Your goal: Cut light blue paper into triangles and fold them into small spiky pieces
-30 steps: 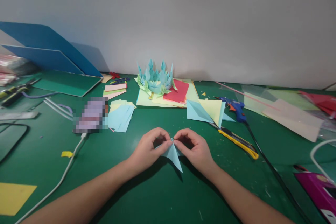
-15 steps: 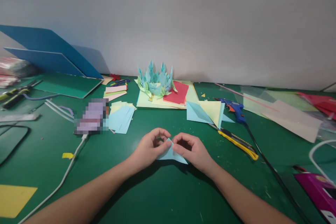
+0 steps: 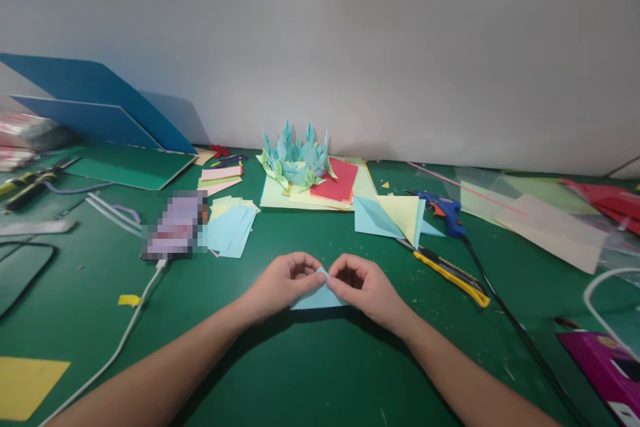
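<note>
Between my hands is a light blue piece of folded paper (image 3: 319, 299), roughly triangular, with its peak up at my fingertips. My left hand (image 3: 289, 285) pinches it near the peak from the left, thumb in front. From the right, my right hand (image 3: 363, 290) pinches it close by, its thumb just beside the left thumb. The fingers behind the paper are partly hidden. Beyond the hands, a light blue and pale green folded paper crown (image 3: 300, 160) stands on a pile of coloured sheets (image 3: 277, 197).
A utility knife (image 3: 453, 277) and a blue glue gun (image 3: 450, 212) lie right of a folded blue and yellow sheet (image 3: 385, 217). Small blue papers (image 3: 233, 230) lie beside a blurred-out phone (image 3: 175, 223) with a white cable (image 3: 127, 330). A purple box (image 3: 597, 373) sits front right.
The folded paper has turned slightly between my hands: its lower edge now runs flatter and its right corner is tucked behind my right thumb. Both hands keep their pinch.
</note>
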The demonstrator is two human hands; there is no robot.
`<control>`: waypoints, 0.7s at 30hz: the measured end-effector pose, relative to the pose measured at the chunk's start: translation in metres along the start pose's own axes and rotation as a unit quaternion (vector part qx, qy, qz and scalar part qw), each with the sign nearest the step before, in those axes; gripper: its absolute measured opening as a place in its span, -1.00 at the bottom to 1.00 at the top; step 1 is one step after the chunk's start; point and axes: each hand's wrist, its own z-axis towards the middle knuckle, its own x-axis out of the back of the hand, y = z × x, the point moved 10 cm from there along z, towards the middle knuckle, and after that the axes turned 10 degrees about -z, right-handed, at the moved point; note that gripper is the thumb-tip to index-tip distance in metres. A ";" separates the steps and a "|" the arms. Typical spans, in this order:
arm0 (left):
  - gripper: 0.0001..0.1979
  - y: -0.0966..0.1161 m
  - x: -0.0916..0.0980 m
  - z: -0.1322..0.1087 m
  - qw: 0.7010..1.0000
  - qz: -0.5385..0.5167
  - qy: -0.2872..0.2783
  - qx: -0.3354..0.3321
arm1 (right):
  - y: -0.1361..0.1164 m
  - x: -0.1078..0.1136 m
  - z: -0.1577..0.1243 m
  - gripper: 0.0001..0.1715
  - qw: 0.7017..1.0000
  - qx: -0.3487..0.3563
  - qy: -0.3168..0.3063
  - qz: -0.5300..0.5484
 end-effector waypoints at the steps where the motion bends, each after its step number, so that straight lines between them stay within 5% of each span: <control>1: -0.72 0.000 -0.001 0.000 1.000 0.005 -0.002 0.001 | 0.000 -0.001 0.000 -0.72 1.000 0.001 -0.002 0.000; 21: -0.78 0.009 0.002 -0.004 0.999 -0.007 0.004 -0.033 | 0.002 -0.003 0.001 -0.76 1.000 0.006 -0.007 0.013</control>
